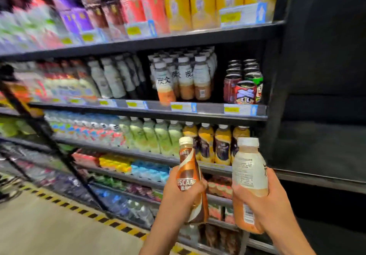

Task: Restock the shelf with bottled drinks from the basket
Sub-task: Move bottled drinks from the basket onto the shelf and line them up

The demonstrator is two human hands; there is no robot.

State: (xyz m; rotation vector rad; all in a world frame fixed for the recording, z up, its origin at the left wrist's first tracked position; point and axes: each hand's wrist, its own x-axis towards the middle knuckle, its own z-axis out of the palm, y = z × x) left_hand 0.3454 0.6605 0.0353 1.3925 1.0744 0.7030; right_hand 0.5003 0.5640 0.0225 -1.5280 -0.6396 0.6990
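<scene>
The left grip point(184, 193) is clamped round the middle of a brown coffee bottle point(187, 165), fingers curled over its label; the bottle leans slightly, its cream cap well above the grip and its base showing below it. The right grip point(265, 201) is wrapped round the lower half of a white-and-tan bottle point(247, 167); the white cap rises above the grip and the tan base pokes out beneath. The two bottles are held side by side and apart, the coffee bottle just left of the right grip; both are in front of the shelf point(208, 108), resting on none of its boards. Higher than both grips, roughly above the left one, matching white-and-tan bottles point(185, 80) stand in a cluster on a board; above the right grip, beside that cluster, sit dark cans point(245, 85). Just behind the held caps runs a row of orange-labelled bottles point(222, 146); far left of the left grip the shelves are blurred; down and to its left, striped tape point(79, 208) crosses the floor.
</scene>
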